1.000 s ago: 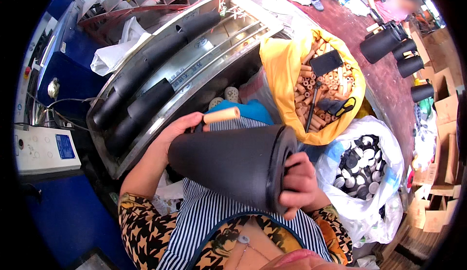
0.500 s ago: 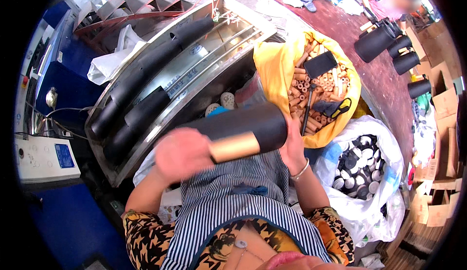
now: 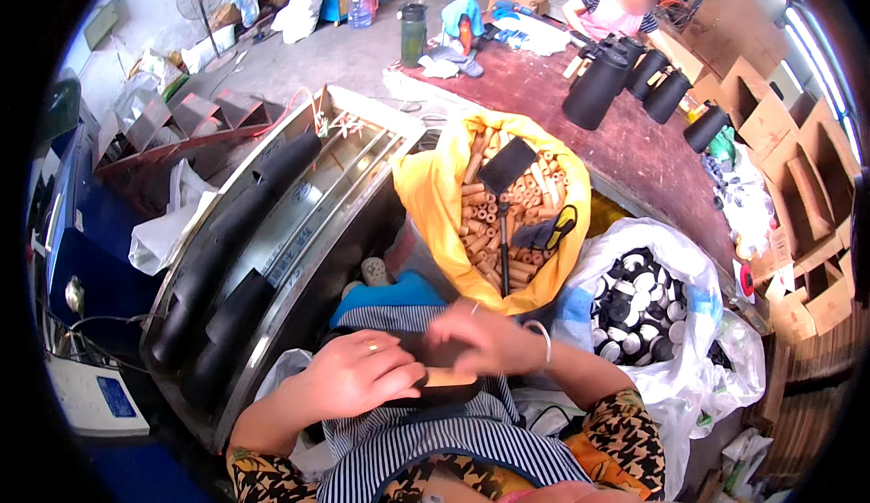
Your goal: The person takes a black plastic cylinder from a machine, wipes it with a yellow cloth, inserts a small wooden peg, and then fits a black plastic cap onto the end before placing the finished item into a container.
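Black container: at the lower centre of the frame, a dark body (image 3: 444,396) lying before the striped apron (image 3: 426,449), partly hidden by both hands.
Wooden handle: a pale, short piece (image 3: 450,377) along the container's near side, its left end by the left fingertips.
Left hand: over the container (image 3: 362,376), fingers bent and close together beside the handle; whether they clamp it, I cannot tell.
Right hand: blurred, above the container's right part (image 3: 480,344), fingers bent; whether they grip anything, I cannot tell.
Yellow sack: at the centre (image 3: 424,186), full of wooden tubes (image 3: 476,217), with a black rectangular device (image 3: 508,166) on a stick (image 3: 505,245) over them.
White bag: right of centre (image 3: 711,331), holding black and white round caps (image 3: 642,304).
Metal trough: left of centre (image 3: 353,186), long black pieces (image 3: 237,222) inside.
Red table: upper right (image 3: 512,95), bearing more black containers (image 3: 598,91); a co-worker (image 3: 603,18) sits behind.
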The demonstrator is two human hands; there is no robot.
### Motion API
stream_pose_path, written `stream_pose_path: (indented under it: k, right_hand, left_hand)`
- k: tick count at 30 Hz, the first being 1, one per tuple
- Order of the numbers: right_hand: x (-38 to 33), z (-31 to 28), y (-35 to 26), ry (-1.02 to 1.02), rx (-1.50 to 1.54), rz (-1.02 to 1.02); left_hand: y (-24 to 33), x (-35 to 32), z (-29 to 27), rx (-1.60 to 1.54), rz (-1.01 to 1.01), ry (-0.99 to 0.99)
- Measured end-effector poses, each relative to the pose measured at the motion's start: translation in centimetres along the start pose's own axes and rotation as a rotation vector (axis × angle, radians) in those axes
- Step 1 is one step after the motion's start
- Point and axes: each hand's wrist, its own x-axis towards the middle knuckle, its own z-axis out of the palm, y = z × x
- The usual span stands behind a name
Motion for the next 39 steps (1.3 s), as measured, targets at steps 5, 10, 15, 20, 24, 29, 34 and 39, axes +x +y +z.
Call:
stream_pose_path:
  k: [5, 10, 15, 20, 24, 29, 34, 39]
  right_hand:
    - [-2.4, -3.7, -1.3, 0.119, -0.216, 0.393]
    - [-9.8, -13.3, 0.3, 1.091, -0.083, 0.543]
    - [-9.4, -22.8, 8.3, 1.307, -0.366, 0.461]
    - [-8.2, -27.4, 20.5, 1.367, -0.305, 0.47]
    - [-5.9, -29.9, 26.5, 1.433, -0.29, 0.544]
    - [-2.5, -33.5, 33.2, 1.437, -0.205, 0.596]
    - [-6.6, -38.1, 41.4, 1.128, -0.612, 1.164]
    - [2.2, -28.1, 35.2, 0.74, -0.948, 0.988]
  left_hand:
    - [-2.1, 5.6, 0.5, 0.217, -0.068, 0.263]
    - [-8.7, 1.7, 6.3, 0.055, -0.55, 0.47]
    - [-12.4, -9.1, 17.2, 0.149, -0.606, -0.049]
    - [-12.4, -8.9, 18.5, 0.23, -0.67, -0.037]
    - [-13.0, -9.4, 16.9, 0.144, -0.72, 0.005]
    - [-12.8, -9.9, 15.0, 0.163, -0.838, 0.021]
    - [-14.2, -9.3, 15.7, 0.133, -0.822, 0.038]
    - [-13.2, -9.8, 15.2, 0.182, -0.838, 0.041]
